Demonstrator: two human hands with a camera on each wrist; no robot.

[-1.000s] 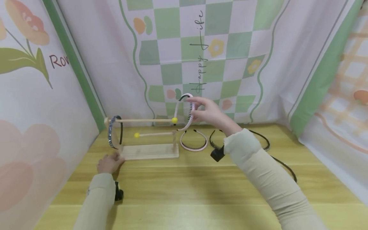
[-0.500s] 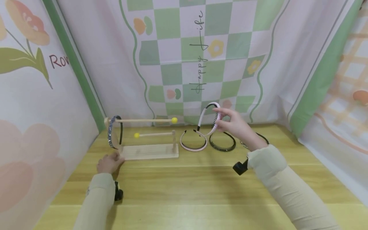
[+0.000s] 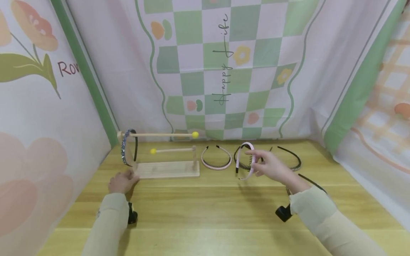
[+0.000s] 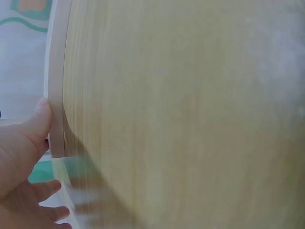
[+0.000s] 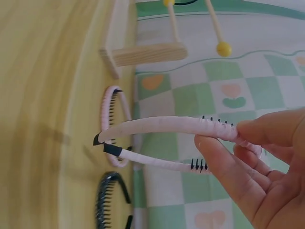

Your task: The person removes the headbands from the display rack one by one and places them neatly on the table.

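My right hand (image 3: 272,167) pinches a pink-and-white headband (image 5: 162,125) with black comb teeth between thumb and fingers. It hangs upright above the table, in front of a black toothed headband (image 3: 245,165). My left hand (image 3: 122,182) holds the left end of the base of a wooden headband stand (image 3: 166,170); in the left wrist view the thumb lies against the base's edge (image 4: 56,71). A blue glittery headband (image 3: 124,147) hangs at the left end of the stand's upper rod (image 3: 160,135). The lower rod (image 3: 174,150) carries no headband.
Another pink headband (image 3: 216,167) lies just right of the stand. Further right on the table (image 3: 192,213) lie a dark headband (image 3: 293,153) and a black one (image 3: 312,182), partly hidden by my right arm. Yellow balls (image 3: 195,135) tip the rods. A checkered curtain (image 3: 214,81) hangs behind.
My right hand has carried the pink-and-white headband away from the upper rod's end, to the right and down toward the table. My left hand has stayed at the stand's base.
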